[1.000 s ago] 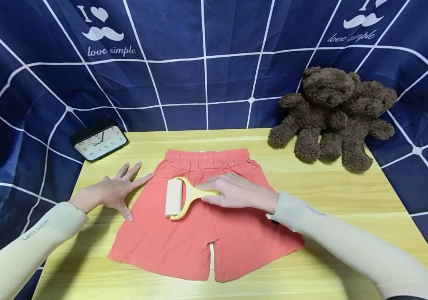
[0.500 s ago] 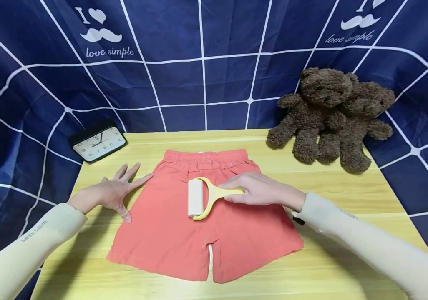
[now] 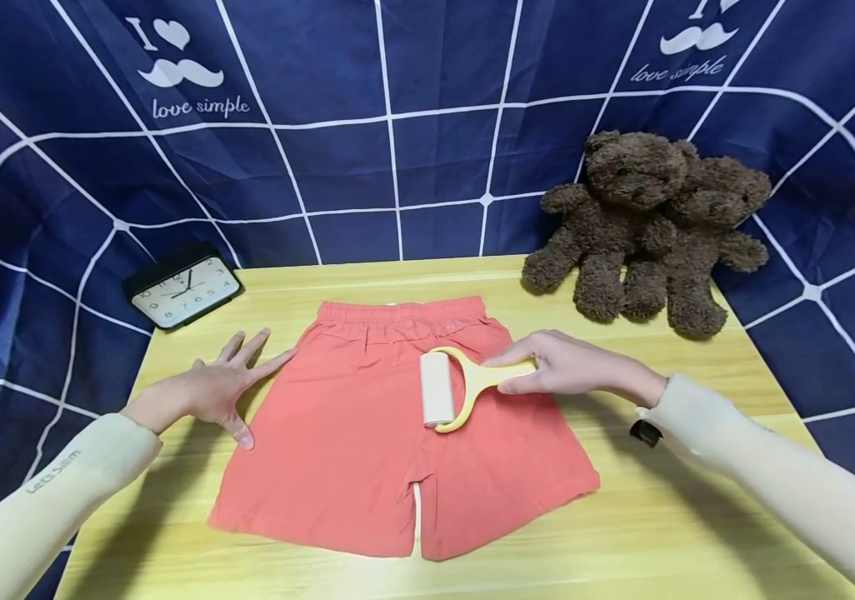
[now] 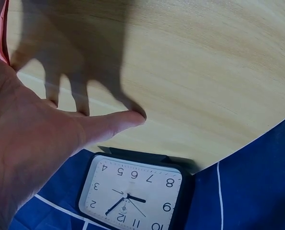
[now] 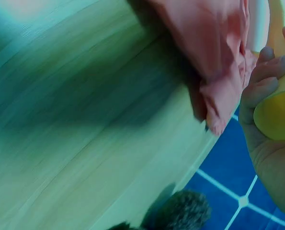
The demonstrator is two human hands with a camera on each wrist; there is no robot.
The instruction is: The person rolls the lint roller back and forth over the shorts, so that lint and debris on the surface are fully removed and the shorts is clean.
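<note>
The hands are well apart. The right hand (image 3: 577, 364) grips the roller (image 3: 475, 377) by its yellow handle; the right wrist view adds the curled fingers and the handle's rounded butt, which the palm hides from the head view. The roller's white roll lies over the shorts (image 3: 337, 425), near their middle and below the waistband. The left hand (image 3: 213, 389) is spread wide, thumb on the side edge of the shorts and the next fingertip at that edge higher up. The left wrist view shows its palm raised above the table (image 3: 517, 554), with a finger-shaped shadow beneath, and only a strip of shorts.

Beyond that hand stands the clock (image 3: 186, 292), upside down in the left wrist view. At the table's far right, two brown bears (image 3: 611, 225) sit side by side; the right wrist view catches only dark fur. Blue cloth (image 3: 337, 167) with white lines hangs behind, its lettering readable only in the head view.
</note>
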